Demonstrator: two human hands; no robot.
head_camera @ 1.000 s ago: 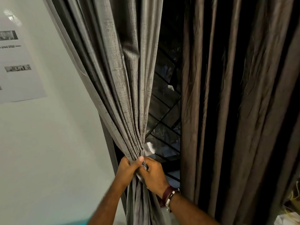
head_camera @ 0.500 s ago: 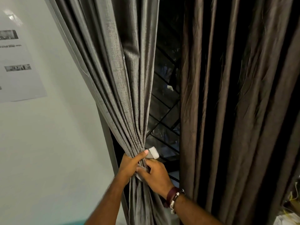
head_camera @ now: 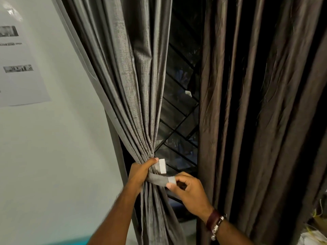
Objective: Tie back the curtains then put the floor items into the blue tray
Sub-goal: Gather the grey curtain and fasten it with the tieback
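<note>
A grey curtain [head_camera: 131,82] hangs left of the window, its folds bunched at waist height. My left hand [head_camera: 140,173] grips the bunch and the grey tie-back strap [head_camera: 156,180] that runs round it. One strap end with a white fastening patch [head_camera: 162,166] sticks up beside my left thumb. My right hand [head_camera: 190,190] pinches the other strap end, which also has a white patch, just right of the bunch. A dark brown curtain [head_camera: 256,112] hangs loose on the right. No floor items or whole blue tray show.
A dark window with a diagonal metal grille [head_camera: 178,110] shows between the curtains. A white wall [head_camera: 53,147] with a printed sheet [head_camera: 17,59] is at left. A sliver of teal [head_camera: 76,242] shows at the bottom edge. Pale clutter [head_camera: 315,232] lies at bottom right.
My right hand has drawn away from the bunch to the right, pulling out one strap end. The strap's two white-patched ends have come into sight. My left hand keeps its grip.
</note>
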